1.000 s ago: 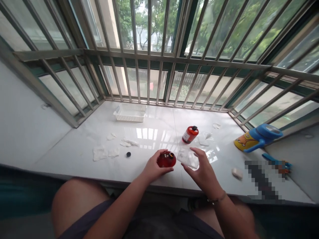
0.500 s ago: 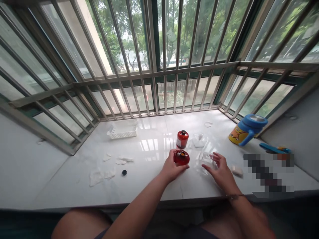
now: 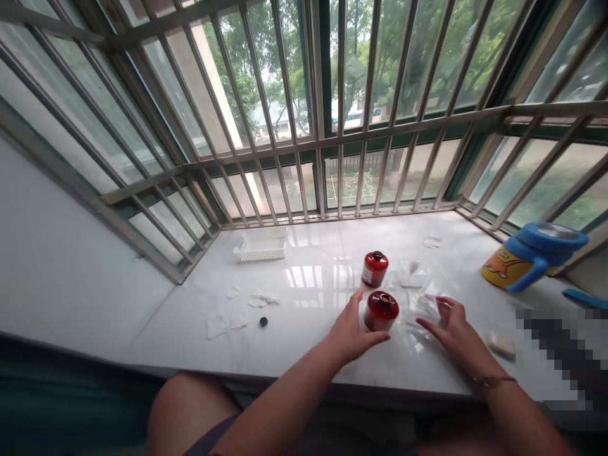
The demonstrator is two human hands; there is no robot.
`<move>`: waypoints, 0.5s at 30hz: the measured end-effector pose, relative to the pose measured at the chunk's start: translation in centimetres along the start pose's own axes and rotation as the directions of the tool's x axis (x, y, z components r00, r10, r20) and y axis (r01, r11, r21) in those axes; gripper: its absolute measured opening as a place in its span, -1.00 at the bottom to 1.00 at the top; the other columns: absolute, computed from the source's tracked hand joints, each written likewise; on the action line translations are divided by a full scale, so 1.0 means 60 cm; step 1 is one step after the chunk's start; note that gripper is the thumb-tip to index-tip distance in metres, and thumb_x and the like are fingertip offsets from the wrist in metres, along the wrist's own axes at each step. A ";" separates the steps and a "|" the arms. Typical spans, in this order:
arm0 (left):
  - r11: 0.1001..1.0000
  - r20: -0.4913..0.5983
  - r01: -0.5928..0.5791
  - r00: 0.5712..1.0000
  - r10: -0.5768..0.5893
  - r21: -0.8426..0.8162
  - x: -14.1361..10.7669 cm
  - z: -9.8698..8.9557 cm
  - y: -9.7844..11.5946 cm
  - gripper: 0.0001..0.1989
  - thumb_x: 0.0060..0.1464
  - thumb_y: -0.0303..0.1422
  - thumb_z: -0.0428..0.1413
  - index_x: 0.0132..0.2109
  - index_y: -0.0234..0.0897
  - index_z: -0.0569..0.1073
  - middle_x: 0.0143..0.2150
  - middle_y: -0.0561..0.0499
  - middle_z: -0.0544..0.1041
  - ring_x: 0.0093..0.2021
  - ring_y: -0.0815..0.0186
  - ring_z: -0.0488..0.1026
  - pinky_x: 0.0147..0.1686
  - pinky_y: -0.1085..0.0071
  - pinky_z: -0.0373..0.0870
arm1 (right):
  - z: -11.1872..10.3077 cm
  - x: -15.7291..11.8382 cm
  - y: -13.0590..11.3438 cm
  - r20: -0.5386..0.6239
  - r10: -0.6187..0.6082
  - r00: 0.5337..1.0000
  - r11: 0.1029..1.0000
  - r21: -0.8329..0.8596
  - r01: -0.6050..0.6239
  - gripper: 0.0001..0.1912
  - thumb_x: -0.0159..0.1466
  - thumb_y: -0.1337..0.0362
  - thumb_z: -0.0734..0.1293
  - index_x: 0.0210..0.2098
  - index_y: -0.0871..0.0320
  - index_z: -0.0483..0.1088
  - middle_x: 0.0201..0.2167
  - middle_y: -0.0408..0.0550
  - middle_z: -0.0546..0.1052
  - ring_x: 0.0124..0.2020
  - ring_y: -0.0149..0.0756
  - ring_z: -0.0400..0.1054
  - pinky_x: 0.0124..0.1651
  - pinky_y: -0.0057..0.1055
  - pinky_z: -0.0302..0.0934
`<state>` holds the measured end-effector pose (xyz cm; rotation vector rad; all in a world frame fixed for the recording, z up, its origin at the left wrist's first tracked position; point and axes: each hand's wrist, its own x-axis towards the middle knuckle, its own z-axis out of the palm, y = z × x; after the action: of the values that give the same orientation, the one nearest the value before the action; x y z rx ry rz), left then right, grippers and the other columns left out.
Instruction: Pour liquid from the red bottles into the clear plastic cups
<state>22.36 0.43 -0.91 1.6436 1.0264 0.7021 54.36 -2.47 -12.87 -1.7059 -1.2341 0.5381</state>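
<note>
A red bottle [image 3: 381,311] with an uncapped neck stands upright on the white ledge. My left hand [image 3: 352,326] curves around its left and near sides, fingers and thumb apart. Behind it stands a second red bottle [image 3: 374,270] with a black top and a pale label. My right hand [image 3: 449,320] has thumb and fingers around the edge of a crumpled clear plastic bag [image 3: 420,308]; its contents are hard to make out. Another clear plastic piece [image 3: 411,273] lies just beyond. A small black cap [image 3: 263,322] rests to the left of my left hand.
A white basket [image 3: 260,248] sits at the back left, with crumpled tissues [image 3: 223,324] nearer. On the right stand a blue and yellow mug [image 3: 527,256], a small beige block [image 3: 501,346] and a blurred-out dark item. Barred windows enclose the ledge [image 3: 308,329].
The view has turned left and tilted. The near bottle, tilted in my left hand before, now stands upright, and that hand's fingers have opened around it. My right hand stays at the plastic bag.
</note>
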 end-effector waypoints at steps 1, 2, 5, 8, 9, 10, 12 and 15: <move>0.999 -0.029 -0.008 1.000 0.009 0.031 -0.014 -0.013 -0.001 0.07 -0.08 -0.21 0.54 0.49 -0.18 0.23 0.50 -0.31 0.32 0.47 -0.18 0.30 0.41 -0.10 0.30 | -0.001 0.002 0.001 0.011 -0.005 1.000 1.000 -0.015 0.005 0.04 0.01 -0.48 0.50 0.18 0.04 0.14 0.36 0.42 0.41 0.41 0.32 0.32 0.41 0.14 0.31; 0.997 -0.062 -0.023 0.998 0.027 0.069 -0.029 -0.027 -0.004 -0.14 -0.03 -0.24 0.51 0.38 -0.19 0.39 0.42 -0.28 0.42 0.41 -0.14 0.38 0.38 -0.06 0.34 | -0.002 0.005 0.003 0.019 -0.006 1.000 1.000 -0.030 0.006 0.04 0.01 -0.48 0.49 0.18 0.04 0.15 0.35 0.41 0.42 0.40 0.33 0.33 0.39 0.14 0.33; 0.979 -0.156 -0.049 0.985 0.081 0.200 -0.074 -0.076 -0.021 -0.87 0.13 -0.39 0.37 -0.17 -0.19 0.61 0.06 -0.11 0.65 0.13 0.04 0.58 0.23 0.07 0.45 | -0.004 0.013 0.006 0.043 0.022 0.999 0.997 -0.075 -0.019 0.09 -0.03 -0.50 0.48 0.21 0.05 0.18 0.33 0.39 0.44 0.39 0.40 0.33 0.36 0.22 0.34; 0.945 -0.251 -0.011 0.963 0.098 0.327 -0.118 -0.136 -0.047 -0.92 0.21 -0.42 0.26 -0.29 -0.19 0.58 -0.08 -0.06 0.67 0.01 0.09 0.60 0.15 0.10 0.48 | -0.009 0.016 0.009 0.057 0.030 0.998 0.994 -0.105 -0.024 0.11 -0.03 -0.49 0.48 0.28 0.03 0.22 0.35 0.42 0.42 0.38 0.46 0.32 0.35 0.23 0.32; 0.926 -0.288 0.007 0.951 0.110 0.378 -0.130 -0.158 -0.057 -0.92 0.26 -0.40 0.21 -0.24 -0.19 0.59 -0.09 -0.07 0.67 0.00 0.09 0.59 0.13 0.10 0.48 | -0.011 0.014 0.010 0.045 0.008 0.999 0.994 -0.108 -0.004 0.11 -0.02 -0.48 0.49 0.30 0.02 0.23 0.36 0.46 0.39 0.39 0.46 0.31 0.36 0.20 0.30; 0.898 -0.321 0.032 0.939 0.123 0.438 -0.142 -0.182 -0.067 -0.88 0.31 -0.40 0.15 -0.19 -0.19 0.59 -0.09 -0.09 0.67 0.00 0.08 0.59 0.12 0.09 0.48 | -0.015 0.010 0.009 0.019 -0.019 1.000 0.993 -0.113 0.021 0.12 -0.02 -0.46 0.50 0.33 0.03 0.25 0.38 0.49 0.36 0.39 0.45 0.30 0.36 0.18 0.28; 0.810 -0.378 0.122 0.917 0.129 0.574 -0.161 -0.229 -0.089 -0.81 0.39 -0.41 0.05 -0.10 -0.21 0.59 -0.04 -0.13 0.65 0.04 0.07 0.56 0.16 0.10 0.46 | -0.024 -0.005 0.004 -0.054 -0.060 0.997 0.989 -0.142 0.051 0.15 0.00 -0.43 0.53 0.39 0.05 0.26 0.41 0.52 0.31 0.40 0.45 0.29 0.35 0.18 0.26; 0.656 -0.465 0.331 0.885 0.034 0.678 -0.178 -0.292 -0.119 -0.79 0.37 -0.40 0.10 0.05 -0.25 0.57 0.09 -0.19 0.60 0.17 0.03 0.50 0.28 0.11 0.37 | -0.040 -0.046 -0.021 -0.181 -0.050 0.982 0.973 -0.231 0.007 0.12 0.03 -0.43 0.50 0.39 0.05 0.33 0.36 0.46 0.37 0.33 0.51 0.35 0.27 0.28 0.31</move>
<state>0.69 -0.30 -2.02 2.0938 1.9707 0.5747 54.47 -5.91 -11.08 -1.8808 -1.2195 0.2175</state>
